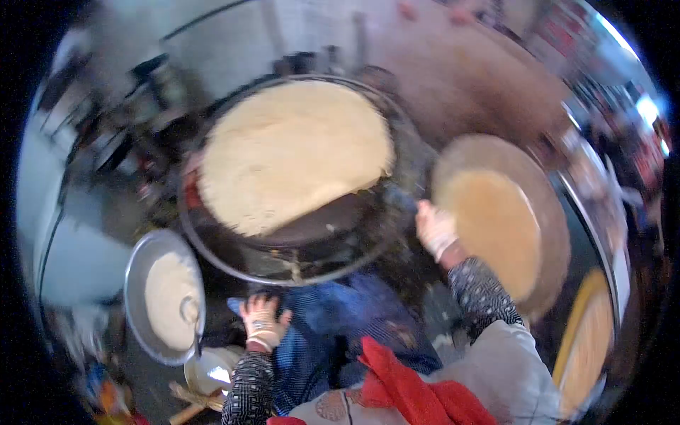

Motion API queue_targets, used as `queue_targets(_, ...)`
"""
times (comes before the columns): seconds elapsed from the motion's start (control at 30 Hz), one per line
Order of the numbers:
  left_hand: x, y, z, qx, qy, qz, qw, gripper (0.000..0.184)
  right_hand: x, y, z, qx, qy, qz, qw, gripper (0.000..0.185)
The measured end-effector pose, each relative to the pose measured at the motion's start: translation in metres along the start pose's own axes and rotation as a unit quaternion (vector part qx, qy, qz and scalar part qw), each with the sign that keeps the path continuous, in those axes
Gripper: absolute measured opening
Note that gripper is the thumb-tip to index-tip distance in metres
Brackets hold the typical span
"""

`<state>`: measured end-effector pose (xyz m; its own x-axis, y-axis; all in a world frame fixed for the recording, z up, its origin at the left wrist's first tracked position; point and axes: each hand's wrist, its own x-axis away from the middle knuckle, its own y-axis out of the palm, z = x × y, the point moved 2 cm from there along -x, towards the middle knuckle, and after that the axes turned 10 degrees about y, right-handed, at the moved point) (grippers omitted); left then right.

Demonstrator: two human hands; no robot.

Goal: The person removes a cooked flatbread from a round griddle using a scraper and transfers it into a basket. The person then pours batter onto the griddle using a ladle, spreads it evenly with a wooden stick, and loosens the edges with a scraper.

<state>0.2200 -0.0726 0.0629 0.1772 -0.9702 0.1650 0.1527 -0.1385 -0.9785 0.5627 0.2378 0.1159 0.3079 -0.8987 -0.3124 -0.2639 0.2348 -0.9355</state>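
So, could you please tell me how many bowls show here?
3: a large bowl right of the round pan, a grey bowl at lower left, and a small pale bowl just below it. Blur may hide others.

The left hand lay low, its back facing up and its fingers spread apart, the sleeved left forearm running up to it from the bottom edge. The right hand reached farther forward, its fingers drawn together and blurred, their exact grip unclear. The right forearm, also sleeved, slanted up and leftward behind the wrist.
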Motion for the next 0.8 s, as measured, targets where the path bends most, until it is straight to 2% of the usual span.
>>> queue_targets(0.03, 0.000, 0.006, 0.001, 0.000, 0.015, 0.023, 1.000, 0.055, 0.063, -0.032, -0.002, 0.044, -0.001, 0.029, 0.999, 0.013)
queue_targets(0.07, 0.000, 0.010, 0.001, 0.000, 0.019, 0.054, 0.998, 0.054, 0.133, 0.017, 0.038, 0.023, 0.055, -0.089, 0.994, 0.014)
queue_targets(0.1, -0.002, 0.012, 0.003, 0.000, 0.029, 0.055, 0.998, 0.054, 0.171, -0.045, 0.025, -0.067, 0.052, -0.092, 0.992, 0.024)
queue_targets(0.13, -0.001, 0.013, 0.003, -0.002, 0.033, 0.059, 0.998, 0.054, 0.233, -0.037, 0.043, -0.125, 0.036, -0.022, 0.991, 0.032)
queue_targets(0.17, -0.002, 0.016, 0.004, -0.009, 0.036, 0.055, 0.998, 0.053, 0.280, -0.047, 0.054, -0.154, 0.104, -0.072, 0.980, 0.037)
queue_targets(0.23, -0.004, 0.013, 0.009, -0.018, 0.045, 0.044, 0.998, 0.051, 0.357, -0.069, 0.077, -0.114, 0.251, -0.167, 0.947, 0.036)
queue_targets(0.3, -0.001, 0.018, 0.000, -0.016, 0.055, 0.040, 0.998, 0.051, 0.456, -0.037, 0.136, 0.050, 0.391, -0.223, 0.892, 0.029)
queue_targets(0.33, -0.004, 0.020, 0.002, -0.013, 0.061, 0.053, 0.997, 0.052, 0.493, -0.023, 0.173, -0.059, 0.465, -0.095, 0.878, 0.027)
queue_targets(0.37, -0.007, 0.024, 0.000, -0.010, 0.061, 0.067, 0.996, 0.052, 0.515, -0.023, 0.202, -0.170, 0.519, 0.033, 0.837, 0.026)
queue_targets(0.4, -0.004, 0.029, -0.005, -0.007, 0.055, 0.085, 0.995, 0.053, 0.538, -0.026, 0.233, -0.198, 0.528, 0.072, 0.823, 0.035)
queue_targets(0.43, -0.003, 0.021, 0.000, 0.037, 0.078, 0.125, 0.988, 0.053, 0.547, -0.011, 0.263, -0.265, 0.548, 0.123, 0.784, 0.037)
queue_targets(0.5, 0.002, 0.024, -0.001, 0.024, 0.041, 0.193, 0.980, 0.055, 0.566, 0.017, 0.320, -0.389, 0.561, 0.242, 0.689, 0.040)
queue_targets(0.6, 0.015, 0.022, -0.003, 0.005, 0.026, 0.273, 0.962, 0.054, 0.539, 0.002, 0.366, -0.047, 0.665, 0.128, 0.735, 0.045)
queue_targets(0.63, 0.022, 0.020, -0.003, 0.001, 0.013, 0.264, 0.964, 0.054, 0.501, -0.008, 0.334, 0.282, 0.628, -0.055, 0.723, 0.047)
queue_targets(0.67, 0.026, 0.018, -0.004, 0.001, 0.004, 0.254, 0.967, 0.054, 0.488, -0.003, 0.327, 0.203, 0.643, -0.140, 0.726, 0.053)
queue_targets(0.7, 0.033, 0.013, -0.003, 0.004, -0.004, 0.254, 0.967, 0.054, 0.515, 0.060, 0.363, 0.312, 0.603, -0.073, 0.731, 0.057)
queue_targets(0.73, 0.040, 0.005, 0.003, 0.004, -0.007, 0.249, 0.968, 0.054, 0.499, 0.058, 0.347, 0.337, 0.627, -0.109, 0.694, 0.060)
queue_targets(0.8, 0.044, -0.005, -0.002, 0.006, -0.011, 0.257, 0.966, 0.054, 0.467, 0.035, 0.315, 0.310, 0.657, -0.087, 0.682, 0.053)
